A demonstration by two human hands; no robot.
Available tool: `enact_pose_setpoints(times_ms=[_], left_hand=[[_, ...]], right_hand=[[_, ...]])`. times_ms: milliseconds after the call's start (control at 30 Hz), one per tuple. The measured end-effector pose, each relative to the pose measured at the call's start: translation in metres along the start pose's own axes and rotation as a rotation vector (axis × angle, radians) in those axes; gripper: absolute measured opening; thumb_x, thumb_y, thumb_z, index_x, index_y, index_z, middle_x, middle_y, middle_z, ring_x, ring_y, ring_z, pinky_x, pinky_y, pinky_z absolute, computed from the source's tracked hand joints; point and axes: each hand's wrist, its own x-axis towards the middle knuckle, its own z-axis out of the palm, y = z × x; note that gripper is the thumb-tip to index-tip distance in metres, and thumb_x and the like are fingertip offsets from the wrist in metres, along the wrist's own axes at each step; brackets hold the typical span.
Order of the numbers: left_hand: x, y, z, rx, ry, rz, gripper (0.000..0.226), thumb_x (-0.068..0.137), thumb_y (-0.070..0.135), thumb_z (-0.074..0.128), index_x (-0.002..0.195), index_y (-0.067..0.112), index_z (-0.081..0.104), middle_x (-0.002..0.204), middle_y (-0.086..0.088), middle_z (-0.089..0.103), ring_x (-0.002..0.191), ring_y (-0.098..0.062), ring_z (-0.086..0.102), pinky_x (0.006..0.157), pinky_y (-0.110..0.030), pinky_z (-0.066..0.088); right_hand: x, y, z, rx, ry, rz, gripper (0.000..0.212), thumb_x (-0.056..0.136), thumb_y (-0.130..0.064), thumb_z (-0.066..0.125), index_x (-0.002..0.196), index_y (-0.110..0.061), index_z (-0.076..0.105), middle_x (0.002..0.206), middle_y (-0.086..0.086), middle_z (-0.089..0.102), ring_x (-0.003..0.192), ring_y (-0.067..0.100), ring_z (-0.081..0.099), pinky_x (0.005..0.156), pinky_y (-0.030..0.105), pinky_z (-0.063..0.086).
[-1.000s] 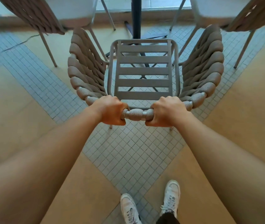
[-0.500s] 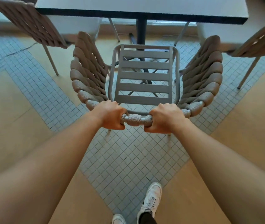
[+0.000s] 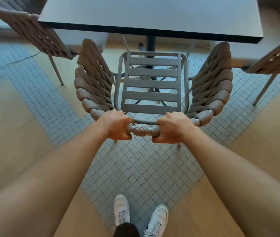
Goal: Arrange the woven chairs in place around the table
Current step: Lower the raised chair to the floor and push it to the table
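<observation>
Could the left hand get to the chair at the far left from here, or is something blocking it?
Probably yes. The left hand grips the middle chair, but only bare floor lies between it and the left chair; it would have to let go and likely step over.

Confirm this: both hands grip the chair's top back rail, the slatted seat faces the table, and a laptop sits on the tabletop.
One error: the head view shows no laptop; the table top is bare. Left hand and right hand do grip the chair.
</observation>
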Motion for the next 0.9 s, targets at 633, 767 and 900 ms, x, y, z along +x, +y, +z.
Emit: enact_pose_setpoints(times_ms=[633, 767, 900], left_hand=[[-0.02, 0.046, 0.016, -2.095, 0.526, -1.212, 0.104, 0.076, 0.042, 0.087, 0.154, 0.022, 0.021, 0.146, -0.015, 0.047, 0.123, -0.044, 0.056, 0.09, -0.076, 0.047], [-0.014, 0.038, 0.016, -2.299, 0.46, -1.088, 0.047, 0.087, 0.001, 0.071, 0.127, 0.003, 0.047, 0.121, -0.031, 0.064, 0.099, -0.048, 0.068, 0.075, -0.074, 0.054], [-0.017, 0.032, 0.012, -2.297, 0.439, -1.055, 0.048, 0.088, -0.005, 0.065, 0.132, 0.002, 0.046, 0.121, -0.031, 0.061, 0.102, -0.048, 0.066, 0.075, -0.068, 0.057]], right_hand=[[-0.023, -0.034, 0.009, 2.047, 0.798, 1.469, 0.108, 0.071, -0.036, 0.091, 0.156, -0.024, 0.025, 0.15, 0.016, 0.046, 0.127, 0.039, 0.055, 0.099, 0.065, 0.049], [-0.018, -0.028, 0.013, 2.322, 0.655, 1.405, 0.06, 0.082, -0.007, 0.08, 0.134, -0.015, 0.05, 0.127, 0.019, 0.064, 0.102, 0.04, 0.067, 0.082, 0.069, 0.056], [-0.014, -0.027, 0.008, 2.326, 0.682, 1.413, 0.062, 0.084, 0.004, 0.068, 0.139, -0.018, 0.048, 0.128, 0.018, 0.061, 0.104, 0.04, 0.066, 0.084, 0.069, 0.055]])
